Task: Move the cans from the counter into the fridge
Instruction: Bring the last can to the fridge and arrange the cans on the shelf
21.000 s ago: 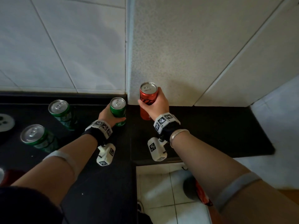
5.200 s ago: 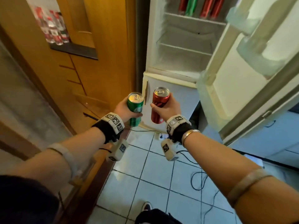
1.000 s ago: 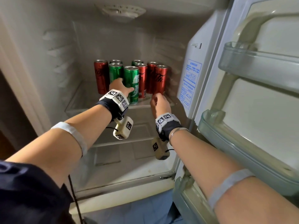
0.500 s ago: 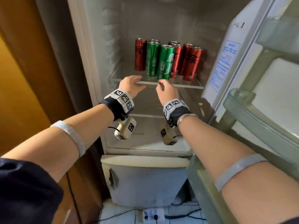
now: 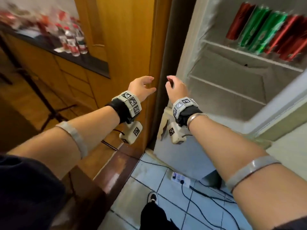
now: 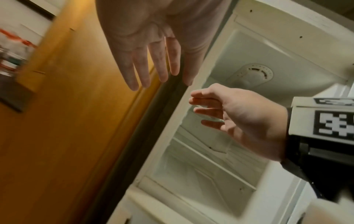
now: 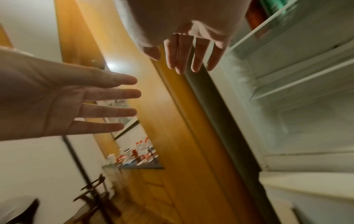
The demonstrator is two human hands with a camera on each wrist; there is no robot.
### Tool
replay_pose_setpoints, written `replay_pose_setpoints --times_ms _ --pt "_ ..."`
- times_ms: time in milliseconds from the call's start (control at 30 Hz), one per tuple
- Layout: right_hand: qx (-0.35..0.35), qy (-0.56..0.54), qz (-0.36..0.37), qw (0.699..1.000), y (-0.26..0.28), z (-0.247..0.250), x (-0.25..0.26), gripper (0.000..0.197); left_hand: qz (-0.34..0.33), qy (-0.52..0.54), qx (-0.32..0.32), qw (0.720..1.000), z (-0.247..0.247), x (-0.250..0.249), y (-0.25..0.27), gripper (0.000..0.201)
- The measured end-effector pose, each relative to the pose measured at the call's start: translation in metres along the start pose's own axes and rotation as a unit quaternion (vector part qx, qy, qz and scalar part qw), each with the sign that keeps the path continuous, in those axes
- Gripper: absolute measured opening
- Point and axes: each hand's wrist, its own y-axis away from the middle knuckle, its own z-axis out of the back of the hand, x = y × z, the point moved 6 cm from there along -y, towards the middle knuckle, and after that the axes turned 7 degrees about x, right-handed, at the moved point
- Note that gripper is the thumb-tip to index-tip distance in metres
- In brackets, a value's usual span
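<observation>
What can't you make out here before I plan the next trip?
- Cans, head view: motion-blurred, the row cut by the right edge, so no count.
- Counter bottles: blurred, labels unreadable.
- Fridge door: out of frame.
- Left hand and right hand: both empty.

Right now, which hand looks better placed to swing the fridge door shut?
Probably the right hand: empty, it hangs beside the open fridge, whose door stands at the right. The left hand, also empty, faces the wooden cabinet.
</observation>
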Motion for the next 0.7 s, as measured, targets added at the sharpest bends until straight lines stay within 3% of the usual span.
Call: replay_pose_setpoints --times_ms 133,367,533,700 --pt "0.072 -0.008 0.031 0.997 0.034 -0.057 0.047 0.035 0.058 0.017 -0.055 0.997 0.041 0.050 0.061 0.043" --pt "0.182 -0.015 0.167 0.969 0.085 -0.136 0.132 0.033 0.145 0.030 -0.153 0.977 0.105 0.111 0.166 0.045" --pt "0.241 -0.041 0.249 0.937 0.137 -0.172 0.181 0.027 0.199 0.048 -0.204 0.957 0.122 0.140 0.245 0.043" --pt "0.309 -0.049 0.285 0.906 0.196 -0.201 0.217 0.029 0.242 0.037 -0.243 0.939 0.133 0.160 0.330 0.043"
